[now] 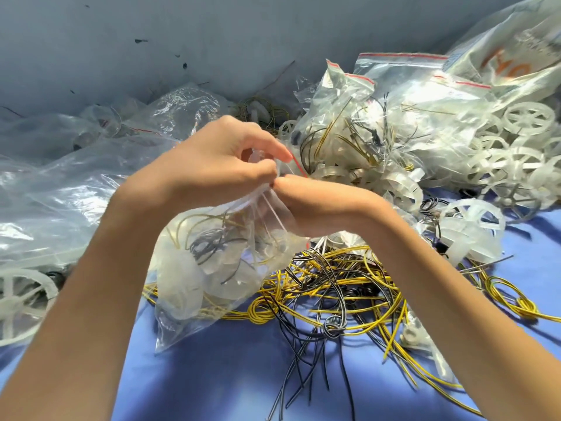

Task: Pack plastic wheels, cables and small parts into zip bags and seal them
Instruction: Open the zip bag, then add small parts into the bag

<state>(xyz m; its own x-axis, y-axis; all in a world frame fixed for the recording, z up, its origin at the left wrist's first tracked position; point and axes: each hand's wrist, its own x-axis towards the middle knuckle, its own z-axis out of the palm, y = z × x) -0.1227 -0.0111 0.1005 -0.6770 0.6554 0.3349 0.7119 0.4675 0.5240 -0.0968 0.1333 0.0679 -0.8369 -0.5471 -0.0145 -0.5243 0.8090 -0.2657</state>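
Both hands are meeting above the blue cloth (243, 378), wrists bent inward. The left hand (218, 165) is pinching the red-striped top edge of a clear zip bag (209, 275) between curled fingers and thumb, and the right hand (318, 205) is pinching the same edge just beside it. The filled bag is hanging over loose yellow and black cables (337, 287).

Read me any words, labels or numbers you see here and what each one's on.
Large plastic bag, top right: orange letters, perhaps "YO", creased and cut off; not surely readable.
Same bag, faint grey print above: too blurred to read.
The held zip bag and the packed zip bags behind: no text, only red strips.
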